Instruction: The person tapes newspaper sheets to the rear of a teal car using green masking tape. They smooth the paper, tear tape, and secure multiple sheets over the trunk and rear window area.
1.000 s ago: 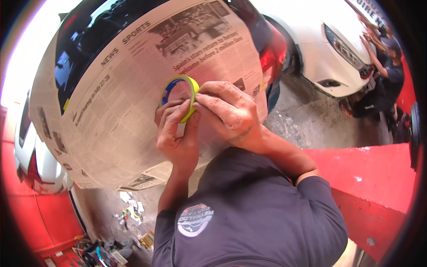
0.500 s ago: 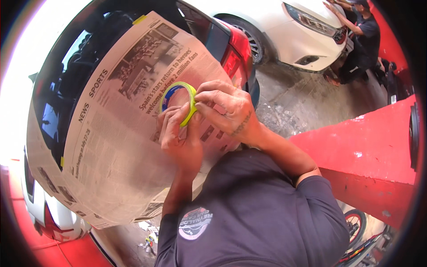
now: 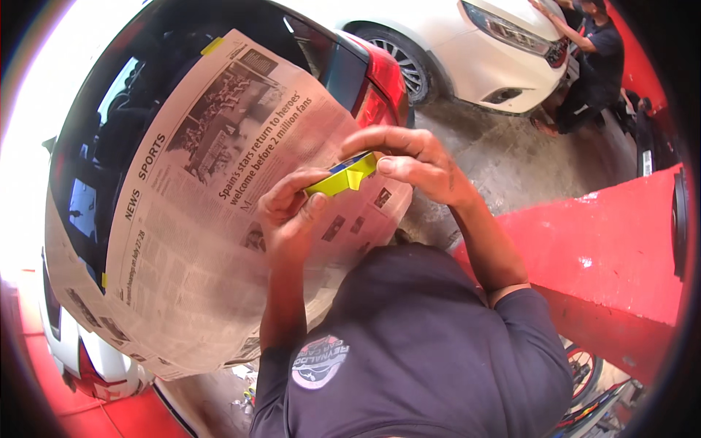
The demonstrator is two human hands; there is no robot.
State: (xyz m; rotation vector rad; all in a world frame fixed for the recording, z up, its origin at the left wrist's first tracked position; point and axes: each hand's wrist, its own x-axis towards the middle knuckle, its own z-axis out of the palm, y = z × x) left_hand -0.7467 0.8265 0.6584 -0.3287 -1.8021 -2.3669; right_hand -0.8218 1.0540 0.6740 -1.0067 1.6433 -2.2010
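A roll of yellow tape (image 3: 342,177) with a blue inner ring is held edge-on between both hands in front of my chest. My left hand (image 3: 288,215) grips its lower left side. My right hand (image 3: 412,160) pinches its upper right end with fingertips and thumb. Behind the hands a large sheet of newspaper (image 3: 197,219) lies over the dark rear window of a car (image 3: 95,146). A small yellow tape strip (image 3: 212,46) holds the paper's top edge.
A red tail lamp (image 3: 380,87) shows right of the newspaper. A white car (image 3: 467,44) stands beyond on the concrete floor. Another person (image 3: 584,66) crouches at its front, upper right. A red panel (image 3: 606,248) rises at my right.
The tape roll has turned from facing me as a ring to edge-on. The view has swung, so the newspaper and car sit lower and further left.
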